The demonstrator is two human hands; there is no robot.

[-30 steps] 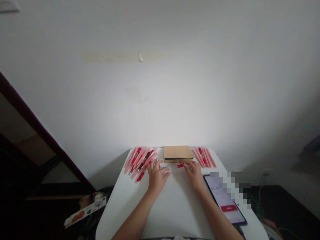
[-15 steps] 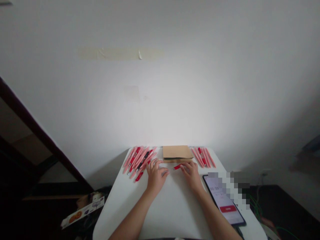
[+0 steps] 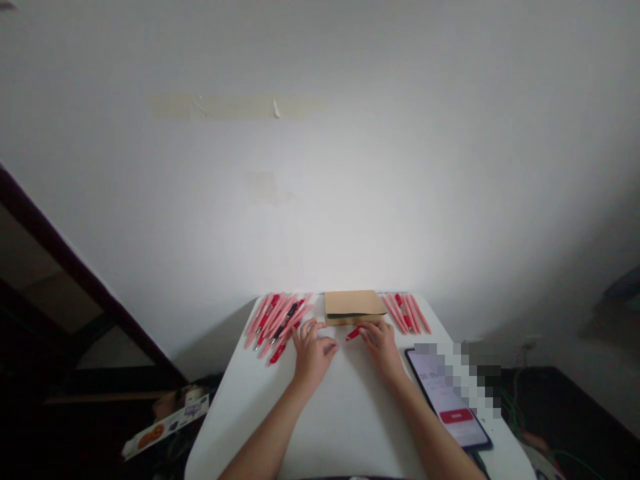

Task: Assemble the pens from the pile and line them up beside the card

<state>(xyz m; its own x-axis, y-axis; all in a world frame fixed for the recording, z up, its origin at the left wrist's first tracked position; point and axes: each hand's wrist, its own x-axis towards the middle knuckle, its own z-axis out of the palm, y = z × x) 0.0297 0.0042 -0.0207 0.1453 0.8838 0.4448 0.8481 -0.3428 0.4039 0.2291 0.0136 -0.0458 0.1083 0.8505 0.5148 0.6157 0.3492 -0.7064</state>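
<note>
My right hand (image 3: 380, 340) is closed on a red pen (image 3: 353, 333), its short visible part pointing left and down between thumb and fingers. The rest of the pen is hidden by the hand. My left hand (image 3: 313, 350) rests low over the white table with thumb and fingers apart. Nothing that I can make out lies between them. Beside its fingers is a loose pile of pink pens (image 3: 275, 317), mixed with several red and black ones. A tan cardboard box (image 3: 355, 303) sits just beyond both hands, with a dark gap along its near side.
At the back right, several pink pens (image 3: 415, 313) and a red pen (image 3: 404, 317) lie side by side. A phone with a lit screen (image 3: 445, 400) rests on the right of the white table (image 3: 345, 433). The wall (image 3: 340, 200) rises directly behind the table.
The red pen in my right hand has tilted slightly, its tip pointing a little lower. Both hands stay almost where they were. The view has shifted very slightly.
</note>
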